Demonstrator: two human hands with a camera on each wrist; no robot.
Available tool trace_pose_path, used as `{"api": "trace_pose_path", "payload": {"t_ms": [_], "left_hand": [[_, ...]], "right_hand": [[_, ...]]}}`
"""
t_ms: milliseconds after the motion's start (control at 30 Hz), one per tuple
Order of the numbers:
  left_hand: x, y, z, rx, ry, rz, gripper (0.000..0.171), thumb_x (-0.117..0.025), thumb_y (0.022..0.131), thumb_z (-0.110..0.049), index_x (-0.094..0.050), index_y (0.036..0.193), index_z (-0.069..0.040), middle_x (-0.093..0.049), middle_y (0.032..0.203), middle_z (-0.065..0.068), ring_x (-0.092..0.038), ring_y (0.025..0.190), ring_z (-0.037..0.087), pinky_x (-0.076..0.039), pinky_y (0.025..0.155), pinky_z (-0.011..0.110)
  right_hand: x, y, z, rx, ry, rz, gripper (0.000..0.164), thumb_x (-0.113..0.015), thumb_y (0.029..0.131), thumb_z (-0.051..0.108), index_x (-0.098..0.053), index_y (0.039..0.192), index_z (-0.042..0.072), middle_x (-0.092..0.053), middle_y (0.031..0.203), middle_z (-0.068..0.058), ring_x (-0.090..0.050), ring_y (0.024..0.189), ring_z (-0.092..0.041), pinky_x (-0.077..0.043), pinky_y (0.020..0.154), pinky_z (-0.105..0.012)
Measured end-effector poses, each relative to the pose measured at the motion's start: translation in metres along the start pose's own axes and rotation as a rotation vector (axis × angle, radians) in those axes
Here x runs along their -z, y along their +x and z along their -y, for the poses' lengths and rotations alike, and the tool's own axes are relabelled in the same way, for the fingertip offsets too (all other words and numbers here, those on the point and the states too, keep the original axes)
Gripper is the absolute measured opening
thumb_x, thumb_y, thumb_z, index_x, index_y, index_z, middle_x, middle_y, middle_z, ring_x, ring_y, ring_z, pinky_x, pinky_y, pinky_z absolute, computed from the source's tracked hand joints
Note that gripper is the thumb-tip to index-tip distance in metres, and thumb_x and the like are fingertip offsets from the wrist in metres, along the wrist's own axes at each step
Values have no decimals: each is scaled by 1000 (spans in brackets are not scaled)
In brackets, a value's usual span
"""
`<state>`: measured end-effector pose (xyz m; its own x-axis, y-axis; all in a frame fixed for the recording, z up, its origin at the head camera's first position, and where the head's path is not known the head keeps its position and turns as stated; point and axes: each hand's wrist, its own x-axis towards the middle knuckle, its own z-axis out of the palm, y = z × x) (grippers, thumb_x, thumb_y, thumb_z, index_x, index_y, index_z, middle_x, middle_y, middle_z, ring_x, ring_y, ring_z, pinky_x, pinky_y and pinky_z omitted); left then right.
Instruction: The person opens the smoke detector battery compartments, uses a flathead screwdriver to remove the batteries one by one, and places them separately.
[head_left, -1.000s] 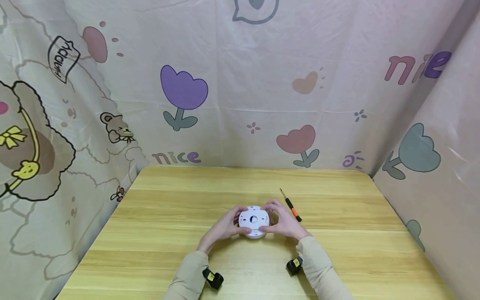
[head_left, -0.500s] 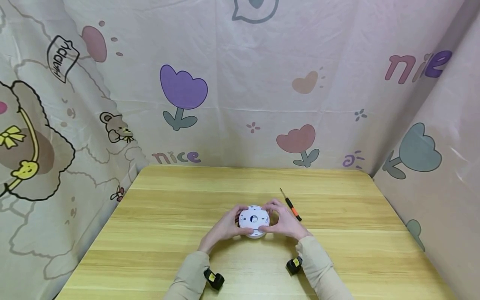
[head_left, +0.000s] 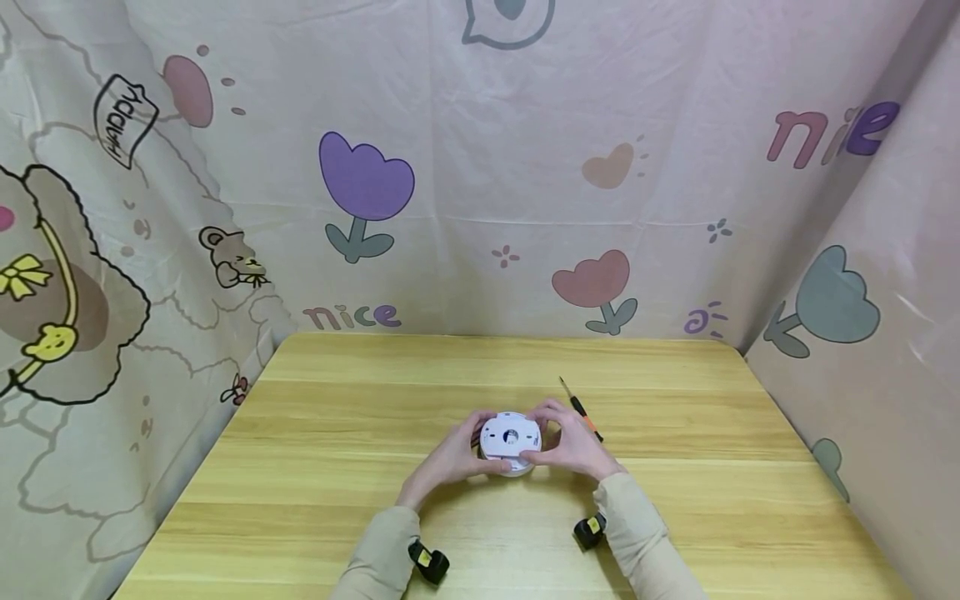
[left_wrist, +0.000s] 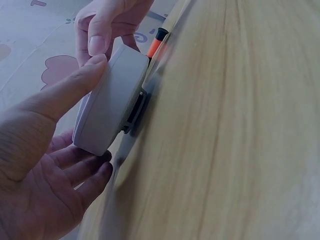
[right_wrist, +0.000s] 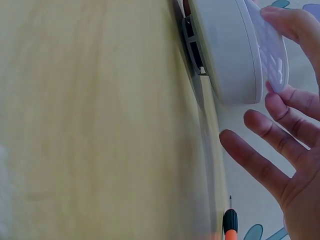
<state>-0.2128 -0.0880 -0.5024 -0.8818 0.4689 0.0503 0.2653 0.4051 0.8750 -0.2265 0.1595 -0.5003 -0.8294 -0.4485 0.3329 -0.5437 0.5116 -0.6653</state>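
A person's left hand (head_left: 455, 454) grips a white disc (right_wrist: 225, 50) from 9 o'clock, thumb on the near side and fingers bent around the far side, the hand open no wider than the disc it holds. From 3 o'clock, the right hand (head_left: 573, 442) pinches a thin white plate (head_left: 497, 447) between thumb and fingertip, its other fingers spread loose.

The disc is between the two hands, over the middle of a wooden table (head_left: 337, 467). Its broad face points up; being round, it has no long axis across that face, and its short axis runs roughly upright. Whether it touches the table cannot be told. The plate tilts over the disc, with a gap that widens toward 6 o'clock in the right wrist view. A straight edge of the plate, nearest the person, runs from 9 to 3 o'clock. Beneath the disc, a dark slotted bracket (left_wrist: 136, 111) faces the table.

At 2 o'clock from the disc, a black-and-orange screwdriver (head_left: 578, 409) lies near the right hand, tip toward 11 and handle toward 5. Black cameras ride both wrists, one at 7 o'clock (head_left: 429, 562), one between 4 and 5 (head_left: 590, 531), beside beige sleeves (head_left: 382, 542). Beyond the table hangs a printed cloth (head_left: 480, 125), a purple tulip (head_left: 367, 177) at 11 o'clock, a pink one at 1.
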Motion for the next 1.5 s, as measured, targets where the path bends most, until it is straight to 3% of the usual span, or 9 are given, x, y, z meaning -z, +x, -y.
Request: {"api": "trace_pose_path", "payload": {"t_ms": [233, 533, 700, 867, 1167, 1500], "left_hand": [[0, -1, -1, -7, 5, -14, 90, -88, 77, -27, -38, 146, 3, -52, 147, 25, -51, 139, 37, -41, 118, 53], [0, -3, -2, 6, 61, -21, 97, -89, 76, -32, -36, 150, 3, -50, 150, 23, -50, 138, 38, -41, 118, 55], [-1, -3, -1, -8, 50, -21, 93, -88, 77, -30, -39, 149, 1, -53, 148, 21, -52, 137, 36, -41, 118, 54], [-1, -2, -1, -6, 31, -21, 92, -88, 77, -29, -40, 149, 0, -53, 148, 21, -51, 138, 36, -40, 119, 54], [-1, -2, -1, 10, 69, -20, 95, -88, 77, -31, -38, 150, 1, -52, 149, 23, -51, 137, 37, -41, 118, 56], [-1, -1, -2, 12, 69, -17, 94, -88, 77, -30, -38, 150, 2, -51, 149, 23, -51, 138, 38, -41, 118, 56]], "right_hand": [[2, -3, -2, 33, -86, -69, 49, -92, 66, 35, -73, 109, 19, -68, 103, 11, -61, 94, -6, -55, 83, -34], [9, -10, -8, -45, 50, -80, 48, -93, 68, 29, -72, 109, 13, -68, 110, -1, -61, 93, -9, -60, 70, -23], [15, -15, -12, -80, 89, -102, 52, -93, 68, 26, -71, 113, 9, -67, 107, -4, -62, 89, -15, -61, 70, -23], [21, -21, -17, -113, 67, -154, 52, -94, 67, 22, -71, 113, 10, -66, 103, -3, -60, 86, -17, -58, 69, -23], [31, -30, -24, -192, 81, -215, 53, -93, 68, 19, -69, 114, 6, -66, 114, -10, -60, 87, -21, -61, 68, -26], [40, -36, -34, -242, 165, -297, 54, -90, 70, 9, -66, 118, -1, -62, 109, -14, -59, 87, -9, -63, 70, -24]]}}
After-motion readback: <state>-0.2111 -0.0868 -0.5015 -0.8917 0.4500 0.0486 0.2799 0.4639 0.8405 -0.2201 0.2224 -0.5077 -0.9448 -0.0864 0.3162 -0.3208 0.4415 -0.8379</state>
